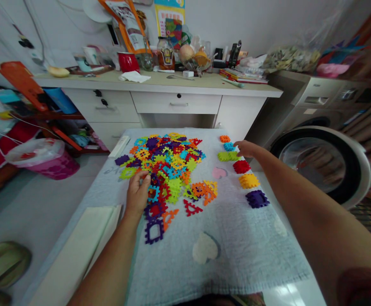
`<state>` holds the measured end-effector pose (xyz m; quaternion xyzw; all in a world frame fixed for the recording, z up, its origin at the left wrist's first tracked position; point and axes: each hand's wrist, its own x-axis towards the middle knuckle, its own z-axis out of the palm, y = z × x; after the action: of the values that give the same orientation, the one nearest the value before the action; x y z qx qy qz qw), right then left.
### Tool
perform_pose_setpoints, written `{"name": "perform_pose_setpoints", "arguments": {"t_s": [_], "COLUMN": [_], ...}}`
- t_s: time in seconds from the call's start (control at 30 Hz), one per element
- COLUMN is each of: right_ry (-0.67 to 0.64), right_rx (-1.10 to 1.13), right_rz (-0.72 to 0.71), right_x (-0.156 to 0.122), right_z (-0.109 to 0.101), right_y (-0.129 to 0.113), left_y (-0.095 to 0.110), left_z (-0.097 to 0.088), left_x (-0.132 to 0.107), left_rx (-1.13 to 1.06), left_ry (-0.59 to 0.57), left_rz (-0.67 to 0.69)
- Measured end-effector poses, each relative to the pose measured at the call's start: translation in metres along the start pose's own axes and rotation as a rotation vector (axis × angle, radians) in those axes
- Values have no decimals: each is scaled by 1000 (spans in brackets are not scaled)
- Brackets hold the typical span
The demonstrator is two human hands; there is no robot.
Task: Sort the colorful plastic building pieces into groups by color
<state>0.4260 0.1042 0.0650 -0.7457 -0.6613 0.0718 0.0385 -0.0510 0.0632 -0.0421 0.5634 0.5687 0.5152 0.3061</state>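
A heap of colourful plastic interlocking tiles [168, 161], squares and triangles with toothed edges, spreads over the cloth-covered table [230, 246]. My left hand [137, 189] is at the heap's left front edge, fingers curled beside a purple tile; anything in its grasp is hidden. My right hand [246, 148] reaches to the column of sorted tiles, its bent fingertips against the blue stack [229, 146]. Behind that is an orange stack [225, 138]. Nearer to me come light green tiles [227, 156], a red stack [242, 166], a yellow stack [249, 181] and a purple stack [257, 199].
A white-drawered counter [175, 85] runs behind the table, bearing a red mug [128, 62], a jar [165, 54] and other items. At right, a washing machine's round door [322, 159] hangs open. A pink bin [49, 159] stands on the left.
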Motion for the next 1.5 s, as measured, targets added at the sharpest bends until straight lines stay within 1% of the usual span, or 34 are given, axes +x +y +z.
{"name": "perform_pose_setpoints", "arguments": {"t_s": [0.07, 0.1, 0.17, 0.23, 0.33, 0.4, 0.5, 0.63, 0.7, 0.8, 0.87, 0.97, 1.07, 1.13, 1.27, 1.4, 1.5], "right_ry": [17, 33, 45, -14, -122, -161, -162, -126, -107, -40, 40, 139, 189, 211, 220, 163, 121], "right_rx": [-15, 3, 92, 176, 205, 204, 177, 208, 286, 400, 435, 470, 476, 424, 286, 179, 137], "right_rz": [20, -4, -120, -253, -465, -516, -496, -454, -475, -508, -446, -288, -171, -124, -100, -56, -52], "right_x": [-8, -15, -34, -60, -99, -118, -131, -129, -126, -123, -121, -116, -110, -107, -107, -110, -110], "right_z": [-7, -9, -6, 5, 33, 51, 68, 71, 70, 71, 76, 87, 99, 104, 106, 103, 101], "right_y": [-14, -23, -48, -78, -120, -142, -160, -163, -162, -160, -160, -157, -152, -149, -148, -153, -157], "left_y": [0, 1, 2, 6, 13, 18, 25, 27, 26, 24, 22, 20, 19, 19, 19, 19, 20], "left_z": [0, 0, -1, -3, -6, -9, -12, -12, -10, -6, -5, -4, -5, -5, -4, -4, -6], "left_x": [1, 1, 1, 1, -2, -4, -7, -11, -12, -13, -14, -14, -13, -13, -14, -14, -13], "left_rx": [10, 24, 76, 157, 286, 349, 409, 429, 439, 447, 441, 432, 426, 427, 433, 445, 449], "left_ry": [-8, -16, -36, -58, -85, -104, -163, -263, -299, -310, -306, -305, -303, -304, -303, -304, -313], "left_rz": [5, 14, 41, 79, 139, 172, 209, 238, 251, 252, 249, 255, 272, 279, 281, 290, 293]}}
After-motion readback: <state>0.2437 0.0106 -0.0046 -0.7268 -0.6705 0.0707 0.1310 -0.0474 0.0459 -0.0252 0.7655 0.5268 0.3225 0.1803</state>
